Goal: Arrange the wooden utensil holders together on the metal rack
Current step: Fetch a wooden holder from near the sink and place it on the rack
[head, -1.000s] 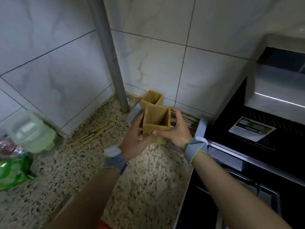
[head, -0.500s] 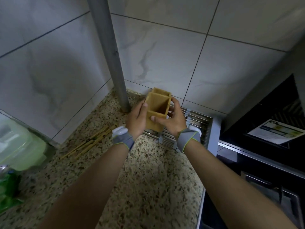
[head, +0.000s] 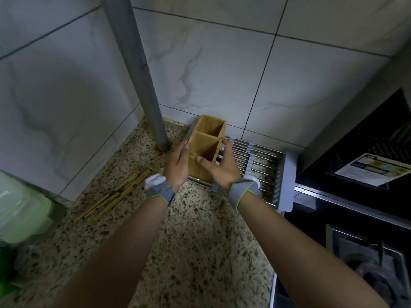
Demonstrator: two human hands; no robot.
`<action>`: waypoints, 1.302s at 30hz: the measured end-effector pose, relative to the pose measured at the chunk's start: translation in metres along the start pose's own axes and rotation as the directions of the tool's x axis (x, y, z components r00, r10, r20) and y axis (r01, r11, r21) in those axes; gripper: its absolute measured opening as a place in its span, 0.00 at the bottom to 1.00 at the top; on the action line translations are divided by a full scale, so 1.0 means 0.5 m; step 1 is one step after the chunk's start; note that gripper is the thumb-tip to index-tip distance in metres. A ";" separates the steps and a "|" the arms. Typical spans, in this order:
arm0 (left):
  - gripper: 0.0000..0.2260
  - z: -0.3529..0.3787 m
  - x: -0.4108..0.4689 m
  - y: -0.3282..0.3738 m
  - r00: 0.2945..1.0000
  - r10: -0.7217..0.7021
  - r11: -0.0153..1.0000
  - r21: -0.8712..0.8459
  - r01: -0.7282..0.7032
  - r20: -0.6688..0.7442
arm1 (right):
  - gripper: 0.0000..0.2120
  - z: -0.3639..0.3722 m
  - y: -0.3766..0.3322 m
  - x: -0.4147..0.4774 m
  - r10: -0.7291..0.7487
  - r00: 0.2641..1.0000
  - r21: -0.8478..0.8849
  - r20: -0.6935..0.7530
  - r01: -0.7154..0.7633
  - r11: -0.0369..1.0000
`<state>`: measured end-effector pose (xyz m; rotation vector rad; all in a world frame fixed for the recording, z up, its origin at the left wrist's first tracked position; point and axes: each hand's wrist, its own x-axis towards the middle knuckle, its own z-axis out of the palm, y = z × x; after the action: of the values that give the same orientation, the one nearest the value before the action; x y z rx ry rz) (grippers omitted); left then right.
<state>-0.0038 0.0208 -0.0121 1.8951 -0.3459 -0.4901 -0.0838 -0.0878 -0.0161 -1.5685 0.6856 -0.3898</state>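
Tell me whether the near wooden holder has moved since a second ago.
Yes. The near wooden holder has gone back toward the tiled wall, now flush against the far holder on the metal rack.

Two wooden holders stood upright on the left end of the rack [head: 262,162], touching each other in a line running away from the camera toward the tiled wall. Both were square, open-topped boxes of light, yellowish wood with thin walls and dark, empty-looking interiors. The far holder [head: 210,127] sat against the wall. The near holder [head: 203,152] stood flush in front of it, sharing one wall line so the pair read as a single two-cell block. The rack was a flat grid of thin metal bars with pale grey crosspieces and a pale end frame on its right.
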 end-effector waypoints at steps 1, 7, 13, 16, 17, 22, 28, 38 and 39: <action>0.19 0.000 0.000 -0.004 1.000 0.002 1.000 0.014 -0.002 0.005 | 0.36 0.002 0.001 -0.002 0.002 1.000 -0.003 -0.001 -0.002 1.000; 0.18 0.011 0.010 -0.026 1.000 -0.022 0.998 0.056 0.022 0.000 | 0.41 0.007 0.025 -0.003 0.043 0.999 0.009 0.004 -0.043 0.999; 0.20 0.004 0.030 -0.050 0.999 0.007 0.983 0.181 -0.014 0.040 | 0.43 0.013 0.034 0.005 0.051 0.999 -0.009 0.000 -0.051 0.999; 0.19 0.003 0.038 -0.054 1.000 -0.018 0.983 0.182 0.017 0.006 | 0.43 0.023 0.038 0.006 0.046 0.999 -0.031 -0.006 -0.047 0.998; 0.19 0.003 0.037 -0.052 1.000 -0.023 0.985 0.171 0.024 -0.007 | 0.42 0.025 0.039 0.006 0.045 0.999 -0.029 -0.011 -0.045 0.999; 0.19 0.004 0.035 -0.051 0.999 -0.043 0.990 0.134 0.042 -0.001 | 0.40 0.028 0.053 0.011 0.093 0.995 -0.009 -0.027 -0.093 0.996; 0.20 -0.014 0.034 -0.054 0.999 -0.025 0.991 0.131 0.023 0.019 | 0.41 0.019 0.051 -0.001 0.182 0.983 0.021 0.019 -0.183 0.983; 0.19 -0.044 -0.097 -0.002 0.991 0.137 0.979 0.149 -0.136 0.006 | 0.47 -0.125 -0.014 -0.115 0.084 0.996 -0.117 -0.018 -0.086 0.989; 0.20 -0.044 -0.106 0.001 0.991 0.131 0.980 0.145 -0.134 0.031 | 0.47 -0.138 -0.015 -0.119 0.076 0.997 -0.112 -0.022 -0.078 0.991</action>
<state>-0.0394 0.0627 0.0043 1.9948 -0.5310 -0.4045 -0.1705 -0.1035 0.0086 -1.6418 0.7911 -0.3128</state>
